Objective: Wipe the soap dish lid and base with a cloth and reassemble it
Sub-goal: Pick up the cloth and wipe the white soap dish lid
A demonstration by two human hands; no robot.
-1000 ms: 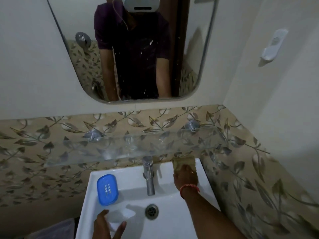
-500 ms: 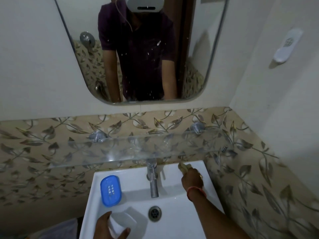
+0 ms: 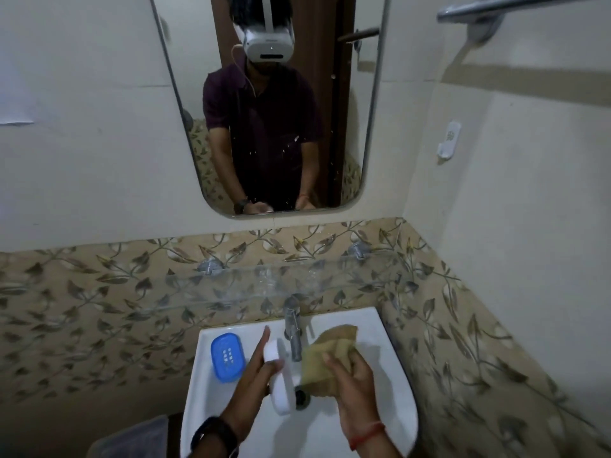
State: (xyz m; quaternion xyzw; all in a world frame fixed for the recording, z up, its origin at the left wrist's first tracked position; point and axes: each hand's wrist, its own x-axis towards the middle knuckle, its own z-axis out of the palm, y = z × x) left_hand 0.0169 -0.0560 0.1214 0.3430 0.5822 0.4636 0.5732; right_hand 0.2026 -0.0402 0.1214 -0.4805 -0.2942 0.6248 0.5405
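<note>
My left hand (image 3: 256, 375) holds a white soap dish part (image 3: 281, 381) on edge over the sink bowl; I cannot tell whether it is the lid or the base. My right hand (image 3: 350, 378) grips a crumpled tan cloth (image 3: 325, 355) just right of the white part, and the cloth's lower edge touches it. A blue soap dish part (image 3: 227, 357) with slots lies flat on the sink's left ledge, apart from both hands.
The white sink (image 3: 393, 385) has a chrome tap (image 3: 293, 328) just behind the hands and a drain partly hidden by the white part. A glass shelf (image 3: 264, 285) hangs above the tap, a mirror (image 3: 271, 104) above it. A tiled wall stands close on the right.
My right hand has brought the cloth from the sink's back right corner toward the middle. My left hand has lifted the white part out of the bowl and turned it on edge beside the cloth.
</note>
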